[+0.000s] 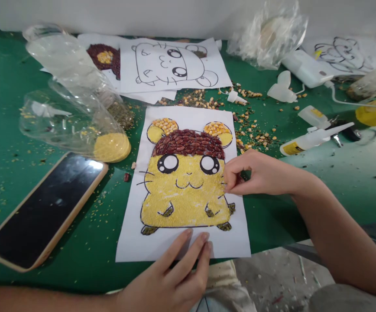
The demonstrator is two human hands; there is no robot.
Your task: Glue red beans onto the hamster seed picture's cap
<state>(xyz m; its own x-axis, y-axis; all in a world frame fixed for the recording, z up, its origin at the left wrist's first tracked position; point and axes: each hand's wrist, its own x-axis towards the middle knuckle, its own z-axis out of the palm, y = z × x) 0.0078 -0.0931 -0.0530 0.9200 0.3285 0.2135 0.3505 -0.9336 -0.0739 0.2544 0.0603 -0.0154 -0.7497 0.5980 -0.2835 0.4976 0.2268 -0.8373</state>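
A white sheet (128, 242) with a hamster picture (188, 195) lies on the green table. Yellow grains cover its face and body, red-brown beans its head top, corn kernels part of the ears, and dark green seeds the paws. My left hand (181, 264) rests with fingers stretched out on the sheet's lower edge. At the hamster's right cheek, my right hand (253, 173) is closed in a pinch, its fingertips at the drawn outline. Whatever is between those fingertips, if anything, is too small to make out.
A phone (45, 212) and a clear plastic bottle with yellow grains (111, 147) lie at left. Behind are another hamster drawing (171, 65) and scattered kernels (204, 100). To the right are a glue bottle (314, 138), a white corded device (306, 68) and a plastic bag (269, 34).
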